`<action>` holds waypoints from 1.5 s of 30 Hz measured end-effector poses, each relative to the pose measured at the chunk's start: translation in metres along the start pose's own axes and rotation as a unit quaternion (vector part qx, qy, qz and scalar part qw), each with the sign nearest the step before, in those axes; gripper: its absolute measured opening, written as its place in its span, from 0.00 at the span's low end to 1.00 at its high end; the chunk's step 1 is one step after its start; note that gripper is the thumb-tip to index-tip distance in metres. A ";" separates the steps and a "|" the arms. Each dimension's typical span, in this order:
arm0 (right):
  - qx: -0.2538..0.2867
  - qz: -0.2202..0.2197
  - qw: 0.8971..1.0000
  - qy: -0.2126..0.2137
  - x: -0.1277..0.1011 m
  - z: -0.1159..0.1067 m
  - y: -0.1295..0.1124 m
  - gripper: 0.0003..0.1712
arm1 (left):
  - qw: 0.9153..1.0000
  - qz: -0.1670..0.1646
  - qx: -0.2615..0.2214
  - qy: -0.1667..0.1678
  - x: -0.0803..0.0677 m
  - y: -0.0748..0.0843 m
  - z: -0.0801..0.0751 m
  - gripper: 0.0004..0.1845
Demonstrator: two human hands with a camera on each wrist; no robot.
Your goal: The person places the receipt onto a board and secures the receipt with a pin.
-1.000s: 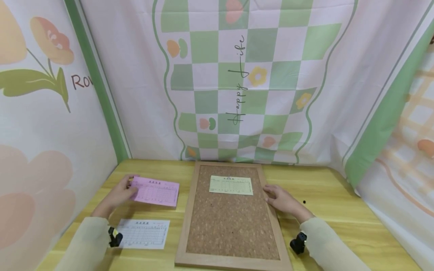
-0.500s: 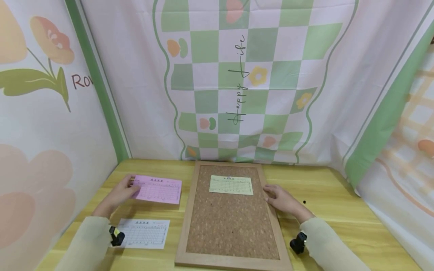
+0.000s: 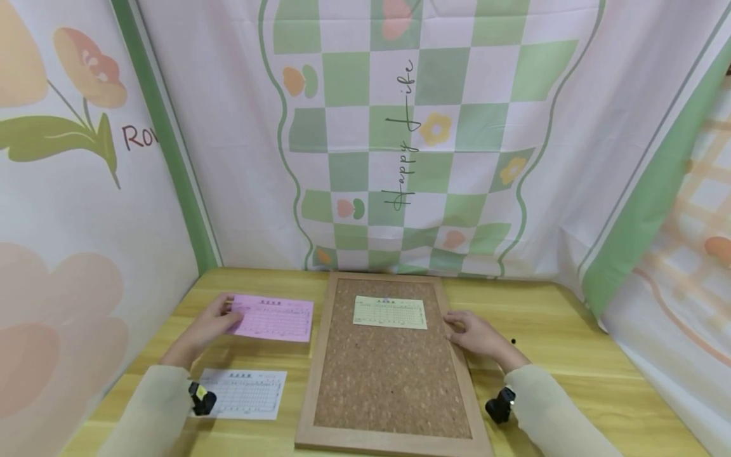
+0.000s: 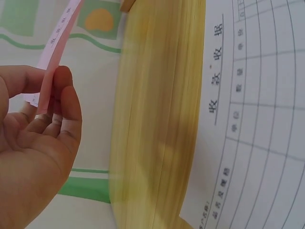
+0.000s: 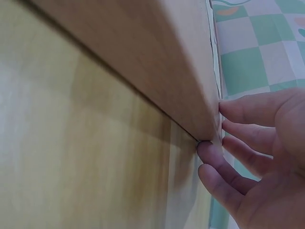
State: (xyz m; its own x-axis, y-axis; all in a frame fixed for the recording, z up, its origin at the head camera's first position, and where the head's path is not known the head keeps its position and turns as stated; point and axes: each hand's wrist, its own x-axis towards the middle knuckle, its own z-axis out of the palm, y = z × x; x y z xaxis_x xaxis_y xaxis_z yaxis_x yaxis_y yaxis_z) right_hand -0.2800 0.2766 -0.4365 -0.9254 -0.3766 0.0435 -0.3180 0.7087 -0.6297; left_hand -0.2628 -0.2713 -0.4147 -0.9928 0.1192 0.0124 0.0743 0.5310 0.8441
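Thumb and fingers of the left hand (image 3: pixel 212 322) pinch the left end of a pink receipt slip (image 3: pixel 275 319), lifted over the table left of a wood-framed cork board (image 3: pixel 394 381). In the left wrist view this slip (image 4: pixel 56 47) is seen nearly edge-on. My right hand (image 3: pixel 476 334) rests its fingertips on the board's right edge. The right wrist view has some fingers (image 5: pixel 252 138) on the frame's upper edge and others low against its side (image 5: pixel 157 71). A pale yellow receipt slip (image 3: pixel 390 315) lies on the upper part of the cork.
A white receipt slip (image 3: pixel 245 397) lies on the wooden table (image 3: pixel 548 311), partly under the left wrist camera. To the right of the right hand is a small black object (image 3: pixel 513 341). Patterned curtains (image 3: pixel 434 127) stand behind and at both sides.
The left hand has moved the pink slip a little to the right, closer to the board. The right hand, board and other slips have stayed put.
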 end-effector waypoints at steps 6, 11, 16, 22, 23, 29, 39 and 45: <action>-0.010 0.000 1.000 0.006 0.001 0.000 -0.002 0.25 | 1.000 -0.009 -0.010 0.001 0.002 0.003 0.005 0.24; -0.019 0.009 1.000 0.009 0.001 -0.001 -0.004 0.24 | 1.000 0.004 -0.029 -0.008 0.003 0.005 0.009 0.23; -0.022 0.011 1.000 0.008 0.001 0.000 -0.003 0.24 | 0.999 0.002 -0.035 -0.017 0.004 0.007 0.013 0.24; -0.016 0.004 1.000 0.003 0.001 -0.001 -0.002 0.24 | 0.998 0.002 -0.052 -0.026 0.006 0.010 0.016 0.25; -0.016 0.000 1.000 0.001 0.001 -0.001 -0.003 0.24 | 0.998 0.002 -0.055 -0.027 0.007 0.010 0.016 0.25; -0.002 0.006 1.000 -0.004 0.001 -0.003 -0.005 0.24 | 0.997 0.012 -0.063 -0.036 0.009 0.011 0.020 0.25; 0.040 0.039 0.998 -0.011 -0.001 -0.004 -0.009 0.25 | 0.997 0.013 -0.064 -0.043 0.014 0.017 0.031 0.23; 0.047 0.047 0.998 -0.007 -0.001 -0.004 -0.009 0.24 | 0.996 0.018 -0.064 -0.051 0.015 0.019 0.037 0.23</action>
State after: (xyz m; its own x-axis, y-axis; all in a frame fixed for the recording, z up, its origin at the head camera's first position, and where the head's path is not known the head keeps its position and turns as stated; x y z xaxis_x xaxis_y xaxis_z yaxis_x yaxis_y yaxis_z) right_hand -0.2771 0.2729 -0.4272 -0.9470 -0.3201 -0.0284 -0.2094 0.6818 -0.7009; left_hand -0.2731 -0.2286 -0.4181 -0.9744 0.2247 -0.0063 0.0898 0.4146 0.9055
